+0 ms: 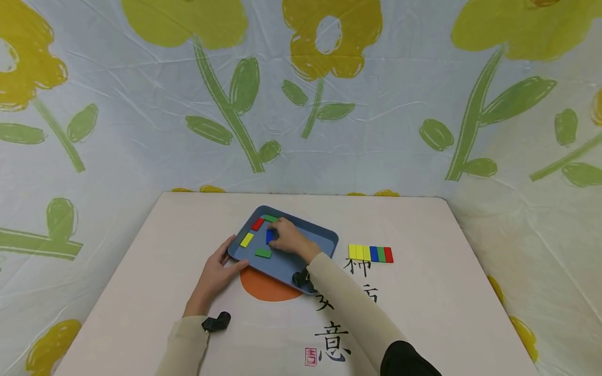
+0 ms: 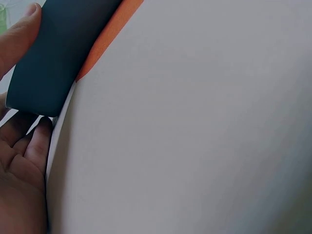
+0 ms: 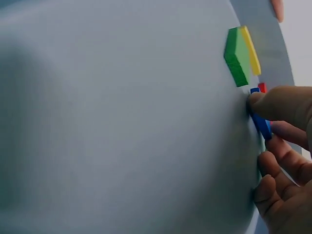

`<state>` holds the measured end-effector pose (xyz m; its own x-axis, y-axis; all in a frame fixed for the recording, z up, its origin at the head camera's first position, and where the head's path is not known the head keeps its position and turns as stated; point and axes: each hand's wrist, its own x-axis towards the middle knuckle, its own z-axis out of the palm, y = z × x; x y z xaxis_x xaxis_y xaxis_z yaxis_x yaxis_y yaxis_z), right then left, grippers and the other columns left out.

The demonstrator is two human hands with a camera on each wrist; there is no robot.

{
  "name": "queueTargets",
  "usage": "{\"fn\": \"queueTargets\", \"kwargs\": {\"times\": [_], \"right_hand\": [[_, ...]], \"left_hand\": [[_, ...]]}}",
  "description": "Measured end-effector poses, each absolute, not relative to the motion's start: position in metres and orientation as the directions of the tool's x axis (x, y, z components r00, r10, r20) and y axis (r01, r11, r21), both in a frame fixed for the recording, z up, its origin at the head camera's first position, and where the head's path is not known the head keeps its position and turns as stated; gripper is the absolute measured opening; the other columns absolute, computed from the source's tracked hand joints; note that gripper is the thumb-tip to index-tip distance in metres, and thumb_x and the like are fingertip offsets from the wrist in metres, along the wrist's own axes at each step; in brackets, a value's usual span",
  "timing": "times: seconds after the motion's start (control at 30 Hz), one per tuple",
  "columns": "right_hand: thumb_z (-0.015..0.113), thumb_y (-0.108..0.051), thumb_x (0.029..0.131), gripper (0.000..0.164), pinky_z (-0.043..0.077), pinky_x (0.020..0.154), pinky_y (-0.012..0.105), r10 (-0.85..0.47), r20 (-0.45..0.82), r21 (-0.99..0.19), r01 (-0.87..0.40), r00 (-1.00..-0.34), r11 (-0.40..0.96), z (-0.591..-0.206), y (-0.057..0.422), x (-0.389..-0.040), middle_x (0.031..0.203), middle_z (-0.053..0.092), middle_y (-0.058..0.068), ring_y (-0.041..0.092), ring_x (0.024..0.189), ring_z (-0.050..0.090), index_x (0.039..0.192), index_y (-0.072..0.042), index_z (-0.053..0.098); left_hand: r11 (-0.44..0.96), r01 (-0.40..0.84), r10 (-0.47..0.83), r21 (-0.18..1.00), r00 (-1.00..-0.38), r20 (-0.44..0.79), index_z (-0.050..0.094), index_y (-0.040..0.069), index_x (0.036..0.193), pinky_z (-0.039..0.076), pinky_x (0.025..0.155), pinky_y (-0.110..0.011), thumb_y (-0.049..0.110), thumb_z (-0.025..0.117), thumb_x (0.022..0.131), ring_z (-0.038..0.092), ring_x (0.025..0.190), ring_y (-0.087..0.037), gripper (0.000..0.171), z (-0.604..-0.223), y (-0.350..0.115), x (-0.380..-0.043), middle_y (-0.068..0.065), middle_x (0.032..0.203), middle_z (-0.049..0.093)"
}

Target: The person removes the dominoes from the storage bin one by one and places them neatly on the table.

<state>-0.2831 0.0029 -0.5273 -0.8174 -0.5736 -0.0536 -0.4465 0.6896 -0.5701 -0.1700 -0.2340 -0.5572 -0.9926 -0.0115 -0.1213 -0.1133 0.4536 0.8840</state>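
My left hand point(image 1: 216, 277) grips the near left corner of a blue-grey tray point(image 1: 282, 265), its thumb against the tray's side in the left wrist view and other fingers beside and below the edge. Inside the tray, my right hand point(image 1: 292, 239) pinches a blue tile point(image 3: 262, 119) between thumb and fingers. Around that tile lie a red tile point(image 1: 257, 224), a yellow tile point(image 1: 246, 239), a green tile point(image 1: 263, 253) towards the near side and another green tile point(image 1: 270, 218) at the far side, partly behind the fingers.
Right of the tray, a tight row of tiles point(image 1: 373, 254) lies on the white table point(image 1: 423, 303): yellow ones, then blue, green and red. Black characters point(image 1: 334, 342) and an orange disc point(image 1: 268, 287) are printed on the tabletop. A flowered sheet point(image 1: 367, 151) hangs around the table.
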Motion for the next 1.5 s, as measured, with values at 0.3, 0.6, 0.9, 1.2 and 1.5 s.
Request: {"fn": "queueTargets", "kwargs": {"times": [0.3, 0.6, 0.9, 1.2, 1.5], "right_hand": [[0.077, -0.018, 0.089, 0.045, 0.056, 0.092, 0.037, -0.573, -0.046, -0.634, -0.419, -0.818, 0.65, -0.519, 0.023, -0.276, 0.13, 0.061, 0.018, 0.024, 0.104, 0.058, 0.133, -0.006, 0.07], [0.075, -0.015, 0.089, 0.048, 0.052, 0.08, 0.034, -0.531, -0.015, -0.718, -0.361, -0.847, 0.596, -0.497, 0.058, -0.26, 0.128, 0.06, 0.015, 0.022, 0.098, 0.056, 0.136, -0.005, 0.068], [0.078, -0.014, 0.09, 0.05, 0.051, 0.073, 0.033, -0.427, 0.073, -0.748, -0.332, -0.901, 0.574, -0.489, 0.097, -0.238, 0.132, 0.06, 0.016, 0.022, 0.094, 0.056, 0.138, -0.004, 0.067], [0.076, -0.015, 0.09, 0.05, 0.054, 0.074, 0.031, -0.322, 0.096, -0.792, -0.268, -0.942, 0.548, -0.49, 0.142, -0.219, 0.134, 0.059, 0.017, 0.028, 0.103, 0.059, 0.138, -0.005, 0.066], [0.071, -0.013, 0.089, 0.052, 0.053, 0.075, 0.033, -0.206, 0.089, -0.773, -0.198, -0.975, 0.602, -0.505, 0.194, -0.204, 0.135, 0.057, 0.019, 0.032, 0.106, 0.058, 0.14, -0.004, 0.064]], "left_hand": [[0.452, -0.133, -0.024, 0.882, -0.99, -0.137, 0.03, 0.03, 0.166, 0.036, 0.126, -0.047, 0.05, 0.08, 0.09, 0.034, 0.157, -0.035, 0.094, -0.558, -0.234, -0.169, -0.01, 0.174, 0.026], [0.456, -0.107, -0.024, 0.884, -0.994, -0.108, 0.03, 0.03, 0.166, 0.037, 0.125, -0.046, 0.049, 0.081, 0.09, 0.034, 0.158, -0.033, 0.094, -0.558, -0.235, -0.17, -0.007, 0.173, 0.028], [0.449, -0.1, -0.018, 0.888, -0.995, -0.103, 0.029, 0.028, 0.167, 0.035, 0.126, -0.048, 0.049, 0.081, 0.091, 0.031, 0.159, -0.035, 0.094, -0.557, -0.237, -0.169, -0.01, 0.173, 0.027], [0.44, -0.106, -0.01, 0.892, -0.994, -0.113, 0.03, 0.028, 0.167, 0.037, 0.125, -0.047, 0.048, 0.081, 0.09, 0.033, 0.158, -0.034, 0.094, -0.557, -0.234, -0.169, -0.008, 0.173, 0.028], [0.45, -0.101, -0.008, 0.887, -0.994, -0.109, 0.029, 0.029, 0.167, 0.037, 0.125, -0.045, 0.047, 0.081, 0.091, 0.034, 0.158, -0.033, 0.094, -0.557, -0.235, -0.17, -0.009, 0.173, 0.028]]}}
